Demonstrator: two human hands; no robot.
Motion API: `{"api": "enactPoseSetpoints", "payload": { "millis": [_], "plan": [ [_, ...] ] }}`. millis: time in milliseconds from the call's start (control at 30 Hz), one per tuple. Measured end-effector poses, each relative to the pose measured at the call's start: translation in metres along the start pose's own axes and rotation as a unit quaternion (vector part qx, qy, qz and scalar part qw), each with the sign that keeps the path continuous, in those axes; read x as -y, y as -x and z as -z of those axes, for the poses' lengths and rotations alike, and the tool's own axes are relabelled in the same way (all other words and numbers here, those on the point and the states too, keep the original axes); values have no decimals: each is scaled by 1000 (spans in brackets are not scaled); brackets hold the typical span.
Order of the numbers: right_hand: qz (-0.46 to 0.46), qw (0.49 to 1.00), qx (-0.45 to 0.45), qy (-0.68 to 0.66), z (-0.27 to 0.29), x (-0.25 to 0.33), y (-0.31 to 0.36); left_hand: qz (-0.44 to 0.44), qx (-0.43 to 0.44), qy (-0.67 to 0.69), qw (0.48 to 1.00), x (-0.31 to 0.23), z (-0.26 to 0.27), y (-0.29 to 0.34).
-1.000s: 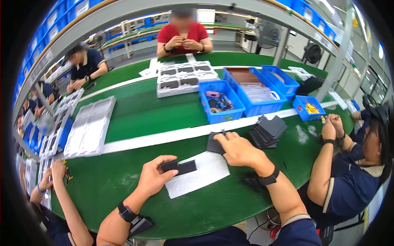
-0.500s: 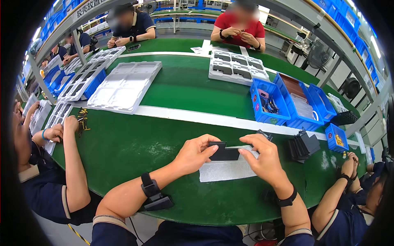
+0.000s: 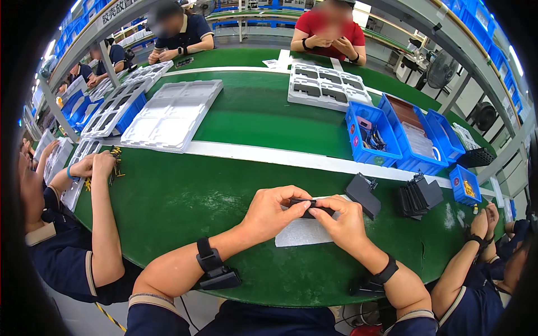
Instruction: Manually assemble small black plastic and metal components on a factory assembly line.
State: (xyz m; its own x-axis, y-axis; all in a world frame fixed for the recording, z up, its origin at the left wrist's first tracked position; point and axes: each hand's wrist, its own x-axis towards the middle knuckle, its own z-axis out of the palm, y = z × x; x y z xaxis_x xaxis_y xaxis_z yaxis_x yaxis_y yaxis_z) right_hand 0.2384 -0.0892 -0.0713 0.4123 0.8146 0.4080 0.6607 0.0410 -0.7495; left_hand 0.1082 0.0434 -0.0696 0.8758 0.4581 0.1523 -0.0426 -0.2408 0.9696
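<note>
Between the fingertips of both hands is a thin, flat black plastic piece, tipped so that mostly its upper edge shows. My left hand pinches its left part with thumb and forefinger. From the other side, my right hand presses thumb and fingers on it, the thumbs nearly meeting. Fingers cover much of the piece. Just under the hands a white, thin foam-like sheet lies on the green table. Right of my right hand rests a flat black part with small bits at its top end.
Several black flat parts stand bunched at the right, near a small blue bin of yellow pieces. Larger blue bins stand behind. White moulded trays lie farther back. Co-workers' arms reach in at both sides.
My right hand has come left and down onto the black piece, closing on it. The piece has tilted from showing its face to showing mostly its edge.
</note>
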Motion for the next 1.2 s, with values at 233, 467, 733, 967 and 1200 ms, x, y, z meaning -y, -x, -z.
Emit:
{"api": "enactPoseSetpoints", "payload": {
  "millis": [233, 467, 733, 967, 1200],
  "plan": [
    [50, 997, -22, 59, -4, 6, 2, -4, -20, -2, 1000, 3, -4, -2],
    [107, 990, -44, 74, -6, 6, 2, -11, -36, -35, 999, -3, -5, -2],
    [170, 974, -59, 135, -5, 7, 5, -13, -46, -72, 996, -10, -9, -2],
    [159, 981, -13, 108, -1, 7, 3, -7, -43, -62, 997, 0, -7, 0],
    [-50, 993, -22, -104, -7, -6, 3, 34, -15, 21, 999, 4, 2, 1]
  ]
}}
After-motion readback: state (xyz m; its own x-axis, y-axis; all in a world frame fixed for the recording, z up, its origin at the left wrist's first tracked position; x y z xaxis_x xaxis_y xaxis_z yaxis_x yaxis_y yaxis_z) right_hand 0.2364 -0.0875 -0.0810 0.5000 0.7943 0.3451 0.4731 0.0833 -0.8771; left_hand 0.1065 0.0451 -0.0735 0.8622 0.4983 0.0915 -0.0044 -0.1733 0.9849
